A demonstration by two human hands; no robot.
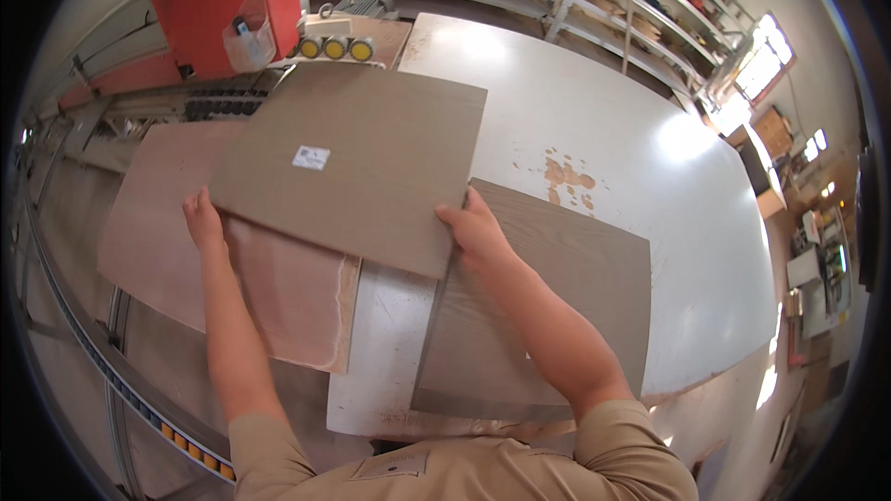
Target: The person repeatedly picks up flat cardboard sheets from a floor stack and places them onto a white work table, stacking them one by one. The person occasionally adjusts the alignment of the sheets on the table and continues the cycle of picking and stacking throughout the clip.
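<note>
Between my two hands is a flat grey-brown wood panel (371,167) with a small white label (311,158) left of its middle. My left hand (202,218) grips the panel's near left corner, fingers partly hidden by its edge. On the right edge, my right hand (473,227) is closed with the thumb on top. The panel is over a pinkish board (288,292) and the white table (594,121). A second grey-brown panel (566,288), with wood grain showing, lies on the white table under my right forearm.
A red machine housing (223,9) stands at the far left, with round yellow-faced parts (336,48) and a grey motor (369,2) beside it. Metal shelves (520,0) line the back. A conveyor rail with rollers (186,445) curves along the left.
</note>
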